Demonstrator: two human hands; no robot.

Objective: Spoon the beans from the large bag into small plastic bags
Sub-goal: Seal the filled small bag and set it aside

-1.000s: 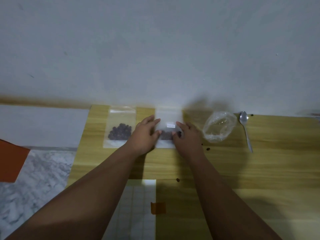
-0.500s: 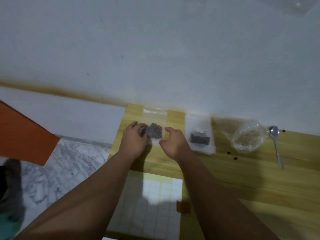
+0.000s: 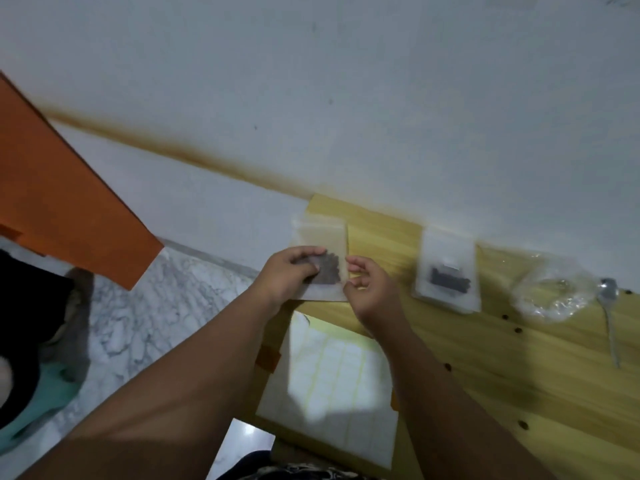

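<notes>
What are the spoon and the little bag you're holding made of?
The spoon looks like shiny metal: silver-grey, with bright glints. The little bag seems to be thin, clear plastic, because the dark beans show through it.

left hand grips small bag | right hand pinches its edge | both close together

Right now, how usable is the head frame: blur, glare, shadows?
Head view: motion blur throughout, so the beans in the held small bag and the second small bag are dark smears. Head view again: a bright light patch washes out the gridded white sheet, and there are glints on the large bag.
</notes>
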